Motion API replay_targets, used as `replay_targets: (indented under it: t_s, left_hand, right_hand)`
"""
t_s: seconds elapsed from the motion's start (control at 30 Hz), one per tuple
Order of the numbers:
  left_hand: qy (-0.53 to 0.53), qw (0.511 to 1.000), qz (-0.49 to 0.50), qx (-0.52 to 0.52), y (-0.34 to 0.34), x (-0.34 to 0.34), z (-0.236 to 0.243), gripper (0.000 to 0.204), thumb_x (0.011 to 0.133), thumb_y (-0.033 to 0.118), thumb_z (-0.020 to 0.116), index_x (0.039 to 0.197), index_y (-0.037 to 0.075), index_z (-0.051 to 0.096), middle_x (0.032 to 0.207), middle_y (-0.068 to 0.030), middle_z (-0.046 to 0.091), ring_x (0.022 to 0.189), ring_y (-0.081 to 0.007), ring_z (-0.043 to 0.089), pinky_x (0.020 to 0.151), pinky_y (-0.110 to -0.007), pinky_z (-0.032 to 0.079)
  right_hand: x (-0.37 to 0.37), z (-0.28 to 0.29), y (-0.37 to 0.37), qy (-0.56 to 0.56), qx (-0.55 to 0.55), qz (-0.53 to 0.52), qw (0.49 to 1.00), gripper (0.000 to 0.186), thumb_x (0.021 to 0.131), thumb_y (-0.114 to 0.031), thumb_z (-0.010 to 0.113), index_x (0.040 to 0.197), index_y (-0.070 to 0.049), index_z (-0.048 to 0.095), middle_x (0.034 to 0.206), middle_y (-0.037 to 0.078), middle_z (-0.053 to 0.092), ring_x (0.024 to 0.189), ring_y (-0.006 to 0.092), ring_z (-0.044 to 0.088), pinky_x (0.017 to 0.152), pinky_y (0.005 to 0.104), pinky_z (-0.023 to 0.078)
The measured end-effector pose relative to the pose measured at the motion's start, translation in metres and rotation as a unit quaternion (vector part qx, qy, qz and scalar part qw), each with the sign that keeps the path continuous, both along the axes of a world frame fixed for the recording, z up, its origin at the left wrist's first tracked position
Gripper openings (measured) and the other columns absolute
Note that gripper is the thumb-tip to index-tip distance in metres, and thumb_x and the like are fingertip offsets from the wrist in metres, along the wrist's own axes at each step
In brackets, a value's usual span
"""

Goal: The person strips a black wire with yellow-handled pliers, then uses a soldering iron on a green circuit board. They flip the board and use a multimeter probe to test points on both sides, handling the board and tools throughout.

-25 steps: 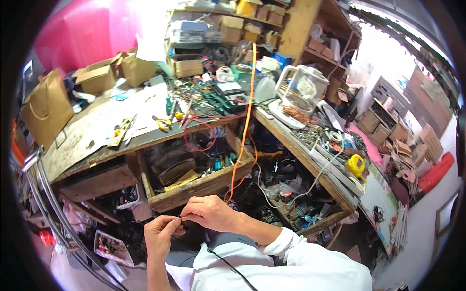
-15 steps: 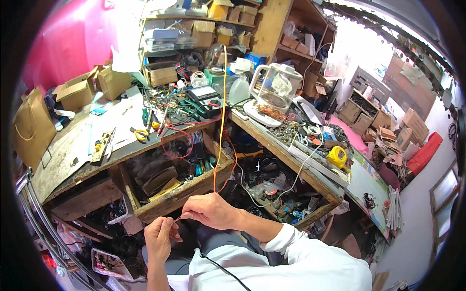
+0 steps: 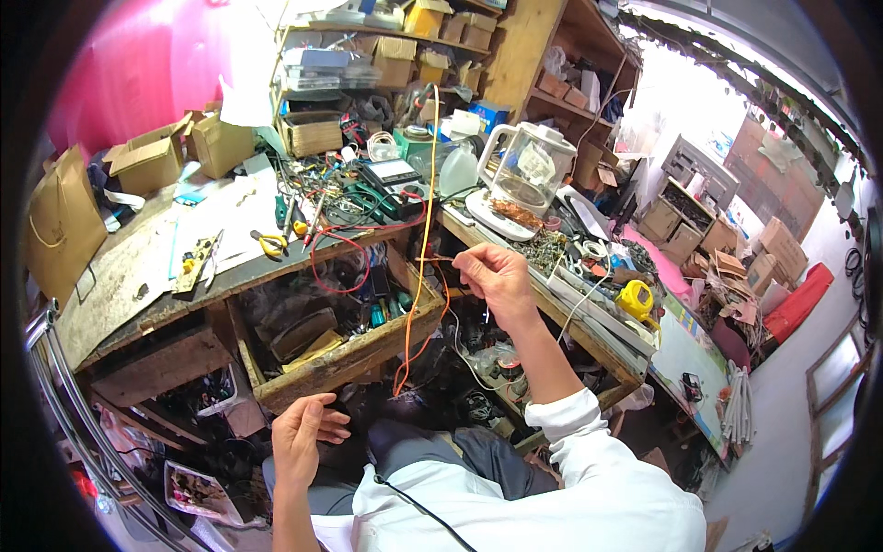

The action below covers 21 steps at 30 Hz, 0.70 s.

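My right hand is raised in front of the bench's inner corner, its thumb and forefinger pinching a thin copper-coloured wire that points left. The wire's tip overlaps a hanging orange cord; I cannot tell whether they touch. Low by my lap, my left hand holds nothing, its fingers loosely apart. It is nearest to the open wooden drawer. Beyond my right hand, a glass-jug appliance on a white base stands on the right bench, with a bundle of copper wire at its foot.
Pliers with yellow handles, a red test lead and a meter lie on the left bench. A yellow tape measure sits on the right bench among scraps. Cluttered shelves rise behind. A metal rail stands left.
My hands have come apart. The right one has moved up and to the right with the thin wire; the left has stayed low, and its fingers have opened.
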<state>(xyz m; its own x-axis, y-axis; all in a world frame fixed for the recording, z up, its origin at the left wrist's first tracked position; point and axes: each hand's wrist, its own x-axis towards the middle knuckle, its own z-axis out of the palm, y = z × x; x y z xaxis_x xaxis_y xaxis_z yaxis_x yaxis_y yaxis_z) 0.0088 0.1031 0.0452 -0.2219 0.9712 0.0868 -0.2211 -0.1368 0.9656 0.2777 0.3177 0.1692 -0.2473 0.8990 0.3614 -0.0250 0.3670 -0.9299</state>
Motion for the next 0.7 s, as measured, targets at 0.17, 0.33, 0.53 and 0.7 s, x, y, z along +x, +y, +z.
replay_targets:
  t_s: [0.17,0.33,0.53,0.7]
  left_hand:
    - [-0.008,0.999,0.020,-0.038,-0.012,-0.009,-0.013,0.032,0.105,0.026,0.055,0.111,-0.003,0.067,0.086,-0.0149,0.074,0.065,-0.0173,0.071,0.058,-0.025,0.056]
    - [-0.007,0.996,0.042,-0.074,-0.026,-0.014,-0.018,0.023,0.102,0.017,0.059,0.109,-0.002,0.067,0.084,-0.0127,0.074,0.064,-0.0158,0.070,0.057,-0.025,0.056]
    - [0.010,0.993,0.078,-0.086,-0.046,-0.027,-0.032,0.020,0.101,0.015,0.059,0.107,-0.002,0.067,0.082,-0.0134,0.073,0.061,-0.0175,0.069,0.055,-0.027,0.056]
    - [0.018,0.988,0.116,-0.104,-0.062,-0.035,-0.035,0.020,0.100,0.015,0.059,0.107,-0.002,0.067,0.082,-0.0131,0.073,0.061,-0.0175,0.069,0.055,-0.027,0.056]
  right_hand:
    - [0.013,0.002,0.014,-0.013,0.029,-0.031,0.999,0.015,0.094,-0.017,0.073,0.091,-0.003,0.071,0.071,0.000,0.064,0.054,0.0033,0.049,0.048,0.0192,0.036]
    - [0.031,0.019,0.063,-0.152,0.182,-0.219,0.947,0.014,0.092,-0.014,0.071,0.091,0.000,0.071,0.074,0.006,0.070,0.063,0.0120,0.062,0.059,0.0285,0.048]
    - [0.064,0.061,0.142,-0.304,0.277,-0.420,0.809,0.016,0.087,-0.023,0.071,0.091,-0.008,0.073,0.086,0.018,0.072,0.083,0.0384,0.070,0.072,0.0464,0.053]
    - [0.089,0.052,0.176,-0.494,0.188,-0.405,0.746,0.014,0.086,-0.020,0.071,0.094,-0.009,0.074,0.096,0.019,0.073,0.092,0.0393,0.070,0.079,0.0496,0.055]
